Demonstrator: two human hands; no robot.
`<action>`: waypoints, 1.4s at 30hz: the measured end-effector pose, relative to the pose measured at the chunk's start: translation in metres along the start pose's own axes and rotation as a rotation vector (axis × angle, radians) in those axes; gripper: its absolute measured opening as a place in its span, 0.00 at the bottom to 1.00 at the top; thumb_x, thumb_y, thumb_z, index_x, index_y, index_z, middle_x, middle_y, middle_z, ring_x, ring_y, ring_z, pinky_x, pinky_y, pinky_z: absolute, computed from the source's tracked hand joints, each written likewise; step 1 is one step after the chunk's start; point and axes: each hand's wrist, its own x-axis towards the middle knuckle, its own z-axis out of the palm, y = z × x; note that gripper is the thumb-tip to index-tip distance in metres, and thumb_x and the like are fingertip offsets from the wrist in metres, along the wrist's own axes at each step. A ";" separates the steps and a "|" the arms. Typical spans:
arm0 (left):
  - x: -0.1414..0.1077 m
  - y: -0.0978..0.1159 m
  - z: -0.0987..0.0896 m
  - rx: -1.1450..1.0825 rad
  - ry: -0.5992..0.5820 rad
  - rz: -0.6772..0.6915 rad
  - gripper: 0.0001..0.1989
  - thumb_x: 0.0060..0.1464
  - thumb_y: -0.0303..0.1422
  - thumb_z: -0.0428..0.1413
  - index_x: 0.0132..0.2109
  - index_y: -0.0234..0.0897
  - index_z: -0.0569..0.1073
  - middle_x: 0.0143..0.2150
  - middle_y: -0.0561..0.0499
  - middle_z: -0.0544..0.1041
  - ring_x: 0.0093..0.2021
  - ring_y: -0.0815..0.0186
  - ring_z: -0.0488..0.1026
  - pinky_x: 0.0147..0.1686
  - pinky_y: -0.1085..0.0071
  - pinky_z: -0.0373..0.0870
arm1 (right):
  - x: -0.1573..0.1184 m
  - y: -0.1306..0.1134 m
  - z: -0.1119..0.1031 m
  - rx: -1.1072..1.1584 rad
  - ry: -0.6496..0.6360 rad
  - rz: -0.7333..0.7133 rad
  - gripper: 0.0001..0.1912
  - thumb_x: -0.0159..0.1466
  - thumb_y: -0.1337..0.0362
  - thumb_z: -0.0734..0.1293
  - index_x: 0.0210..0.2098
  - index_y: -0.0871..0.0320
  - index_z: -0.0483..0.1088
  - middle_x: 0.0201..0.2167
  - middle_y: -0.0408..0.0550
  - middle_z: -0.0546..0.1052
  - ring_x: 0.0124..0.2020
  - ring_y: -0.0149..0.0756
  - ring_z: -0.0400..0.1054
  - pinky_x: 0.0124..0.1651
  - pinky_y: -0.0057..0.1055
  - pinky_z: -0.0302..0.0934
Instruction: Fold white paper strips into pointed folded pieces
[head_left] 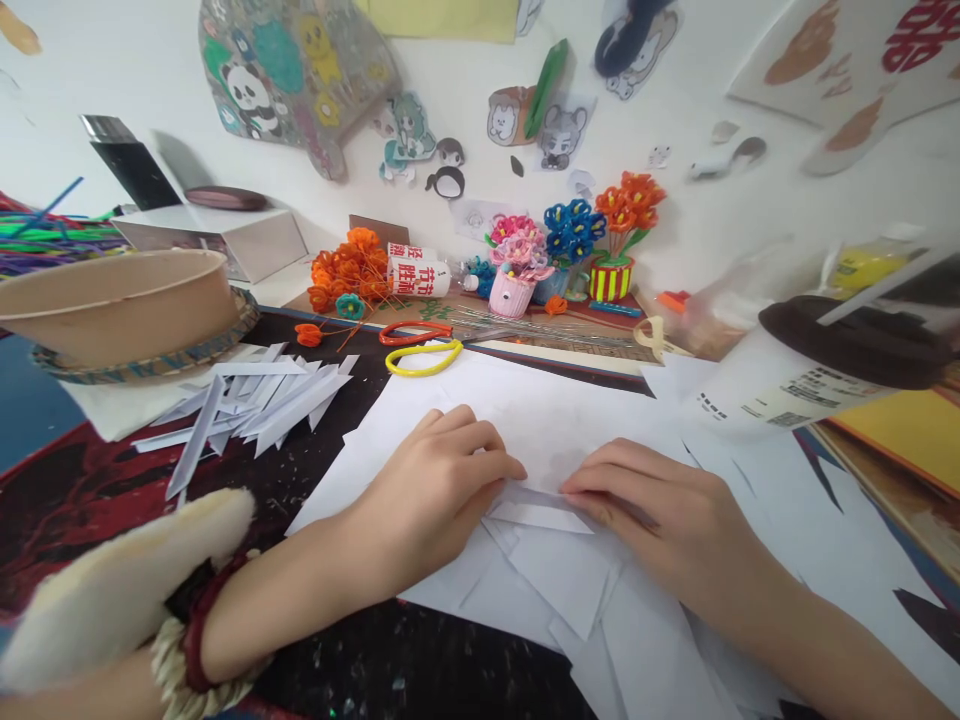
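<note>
Cluttered desk (352, 650), paper strip (544, 516) lying crosswise, between pinching fingers (501, 465)

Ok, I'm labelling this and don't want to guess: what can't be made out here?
All in the head view:
Folded paper strip: left end, behind the left hand.
Bowl: bottom, behind its near wall; left side, cut off by the picture's edge.
Cup label: fine print, too small.

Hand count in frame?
2: the left hand at the left end of a folded paper strip, the right hand at its right end. Some fingers are partly hidden; no other hands show.
</note>
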 end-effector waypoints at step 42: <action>-0.005 0.015 -0.003 0.437 -0.055 0.305 0.11 0.63 0.22 0.48 0.38 0.30 0.75 0.30 0.48 0.72 0.36 0.61 0.65 0.33 0.65 0.63 | -0.006 -0.010 0.000 -0.544 -0.059 -0.497 0.22 0.64 0.82 0.56 0.19 0.60 0.67 0.23 0.50 0.69 0.30 0.39 0.62 0.34 0.37 0.60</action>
